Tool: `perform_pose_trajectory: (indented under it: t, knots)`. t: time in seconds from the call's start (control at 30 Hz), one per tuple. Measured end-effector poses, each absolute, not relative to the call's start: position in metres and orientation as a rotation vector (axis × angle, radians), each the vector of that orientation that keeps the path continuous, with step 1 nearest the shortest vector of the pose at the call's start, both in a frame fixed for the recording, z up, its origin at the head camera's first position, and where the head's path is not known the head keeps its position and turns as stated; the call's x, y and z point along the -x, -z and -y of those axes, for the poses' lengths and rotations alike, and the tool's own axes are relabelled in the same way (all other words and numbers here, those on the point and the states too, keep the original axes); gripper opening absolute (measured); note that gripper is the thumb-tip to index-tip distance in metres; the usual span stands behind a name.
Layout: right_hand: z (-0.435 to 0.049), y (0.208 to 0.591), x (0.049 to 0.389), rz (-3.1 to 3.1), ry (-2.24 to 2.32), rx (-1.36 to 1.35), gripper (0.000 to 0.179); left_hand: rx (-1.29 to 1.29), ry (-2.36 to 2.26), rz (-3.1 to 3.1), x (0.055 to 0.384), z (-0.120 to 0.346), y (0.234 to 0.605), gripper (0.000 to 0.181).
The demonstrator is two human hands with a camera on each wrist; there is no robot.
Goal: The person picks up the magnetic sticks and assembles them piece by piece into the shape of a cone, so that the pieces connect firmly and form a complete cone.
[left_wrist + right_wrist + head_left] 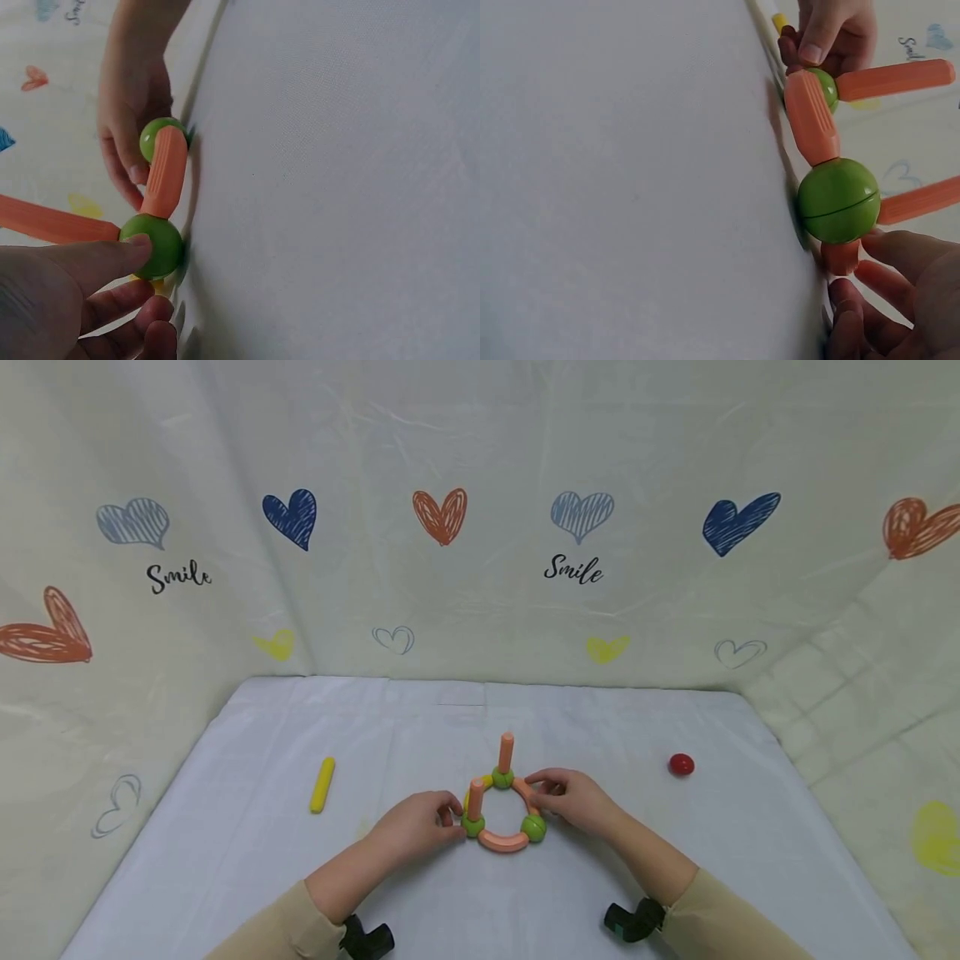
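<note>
A ring of toy rods and balls [503, 842] lies on the table between both hands. It has green balls, curved orange rods at the front and right, and a yellow rod at the back left. Two straight orange rods stand upright from the left and back balls. My left hand [422, 825] pinches the left green ball [155, 247]; its thumb presses on the ball in the left wrist view. My right hand [576, 799] holds the curved orange rod [527, 791] on the ring's right side, thumb and fingers close behind the right green ball [840, 201].
A loose yellow stick [322, 785] lies to the left on the white-covered table [420, 718]. At the right is a small red ball-like piece [681, 765]. A cloth backdrop [495, 618] printed with hearts closes off the back and sides.
</note>
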State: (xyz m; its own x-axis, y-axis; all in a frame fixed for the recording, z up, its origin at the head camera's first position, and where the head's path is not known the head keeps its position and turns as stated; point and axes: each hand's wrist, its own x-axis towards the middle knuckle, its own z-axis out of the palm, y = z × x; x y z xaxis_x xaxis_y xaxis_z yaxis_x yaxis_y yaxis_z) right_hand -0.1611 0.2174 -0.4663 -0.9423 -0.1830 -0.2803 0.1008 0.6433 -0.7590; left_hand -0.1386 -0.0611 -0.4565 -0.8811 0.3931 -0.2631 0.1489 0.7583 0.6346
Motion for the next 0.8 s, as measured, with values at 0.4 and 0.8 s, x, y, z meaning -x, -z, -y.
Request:
perform_pose_trajectory:
  t: [0.4, 0.8]
  knots:
    - [-0.207, 0.461, 0.167, -2.575, 1.085, 0.017, 0.032, -0.431, -0.847, -2.596, 0.137, 0.059, 0.461, 0.023]
    - [-0.206, 0.456, 0.164, -2.57, 1.025, 0.024, 0.03, -0.396, -0.899, -2.57, 0.139, 0.061, 0.461, 0.023]
